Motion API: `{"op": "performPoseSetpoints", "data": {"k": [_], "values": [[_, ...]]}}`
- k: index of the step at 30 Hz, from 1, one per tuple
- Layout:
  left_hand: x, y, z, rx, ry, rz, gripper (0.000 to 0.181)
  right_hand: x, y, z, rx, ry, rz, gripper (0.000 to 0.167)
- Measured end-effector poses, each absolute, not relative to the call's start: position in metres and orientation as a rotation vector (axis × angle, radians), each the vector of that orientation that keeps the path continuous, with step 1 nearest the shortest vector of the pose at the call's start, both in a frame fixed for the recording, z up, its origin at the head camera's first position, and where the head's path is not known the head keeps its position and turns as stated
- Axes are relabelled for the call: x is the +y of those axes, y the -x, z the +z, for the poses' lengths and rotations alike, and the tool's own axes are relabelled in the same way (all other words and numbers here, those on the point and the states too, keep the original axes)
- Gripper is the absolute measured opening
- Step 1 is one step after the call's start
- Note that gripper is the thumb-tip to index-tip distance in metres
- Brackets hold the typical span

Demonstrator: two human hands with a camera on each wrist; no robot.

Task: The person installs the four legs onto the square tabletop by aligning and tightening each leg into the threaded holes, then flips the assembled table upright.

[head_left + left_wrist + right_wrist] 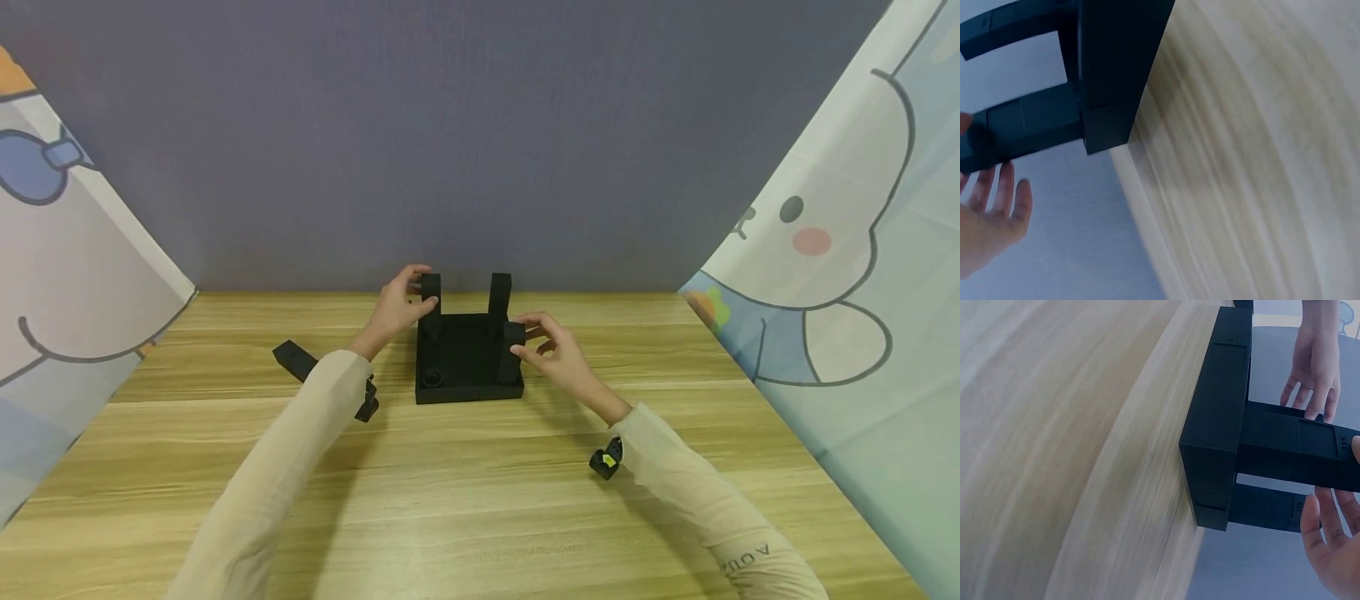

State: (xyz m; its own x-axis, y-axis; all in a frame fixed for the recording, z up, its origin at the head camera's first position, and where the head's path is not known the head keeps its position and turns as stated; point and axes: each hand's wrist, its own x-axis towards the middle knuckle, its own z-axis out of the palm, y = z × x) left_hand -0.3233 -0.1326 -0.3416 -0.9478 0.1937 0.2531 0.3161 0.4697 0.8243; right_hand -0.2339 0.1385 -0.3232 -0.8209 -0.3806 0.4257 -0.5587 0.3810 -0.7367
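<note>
A black square base (468,394) sits on the table, with three posts standing at its corners. Around the back-left post (431,287) my left hand (393,311) curls its thumb and fingers, near the top. My right hand (562,360) holds the front-right post (512,367), its thumb on the near face; the right wrist view shows the fingers (1312,525) below this post. Between the hands rises the back-right post (499,294), untouched. At the base's front-left corner a round socket (432,378) shows. The base's far side is hidden.
Another black block (294,358) lies on the table at left, partly behind my left sleeve (300,433). A grey panel (465,150) stands along the wooden table's (465,500) back edge. Cartoon-printed cloths (840,250) hang at both sides.
</note>
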Motion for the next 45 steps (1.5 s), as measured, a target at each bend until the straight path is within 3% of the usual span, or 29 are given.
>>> {"op": "performPoseSetpoints", "data": {"k": [17,45], "values": [[-0.115,0.322,-0.348,-2.47,0.333,-1.335,0.049,0.139,0.235,-0.324,-2.443,-0.839,1.443,0.038],[-0.138,0.333,-0.334,-2.712,0.564,-1.401,0.05,0.138,0.233,-0.321,-2.468,-0.821,1.414,0.037]]}}
